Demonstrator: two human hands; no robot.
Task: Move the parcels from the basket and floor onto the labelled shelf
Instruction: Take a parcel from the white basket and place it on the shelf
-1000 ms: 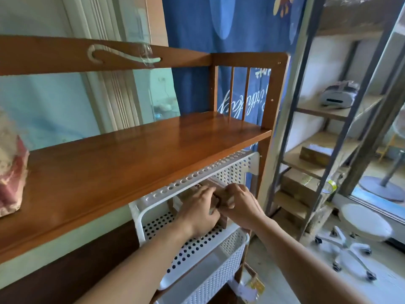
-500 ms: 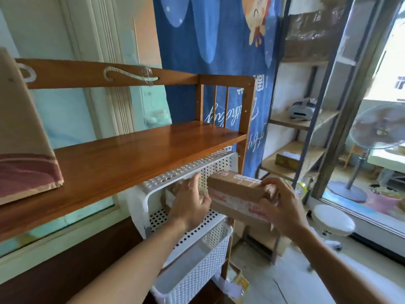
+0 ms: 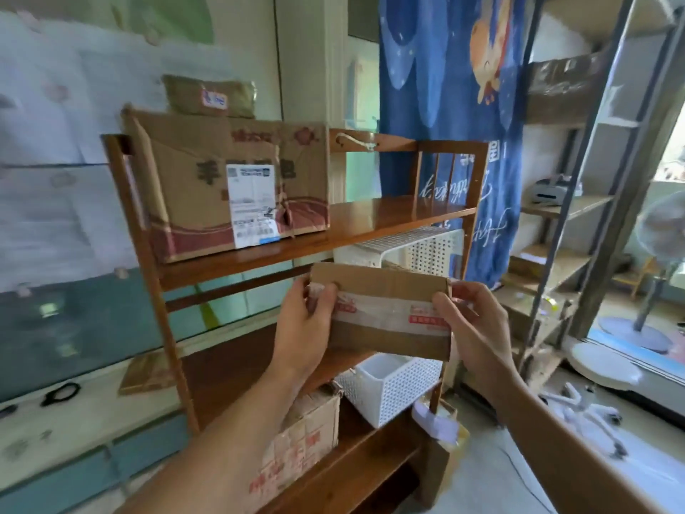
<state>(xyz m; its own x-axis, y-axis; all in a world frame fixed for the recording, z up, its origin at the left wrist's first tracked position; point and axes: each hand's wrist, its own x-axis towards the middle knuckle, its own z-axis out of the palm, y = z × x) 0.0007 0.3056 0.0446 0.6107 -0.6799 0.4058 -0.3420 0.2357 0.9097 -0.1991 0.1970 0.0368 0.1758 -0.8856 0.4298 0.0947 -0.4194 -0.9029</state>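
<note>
Both hands, left [image 3: 302, 328] and right [image 3: 478, 328], grip a taped parcel [image 3: 385, 313] by its ends, near the shelf [image 3: 389, 213].

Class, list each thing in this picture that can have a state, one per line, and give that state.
Small parcel: taped shut, held level in front of the shelf.
Left hand: gripping the parcel's left end.
Right hand: gripping its right end.
Large box: closed, on the shelf board.
Basket: on its side, opening towards the camera.
</note>
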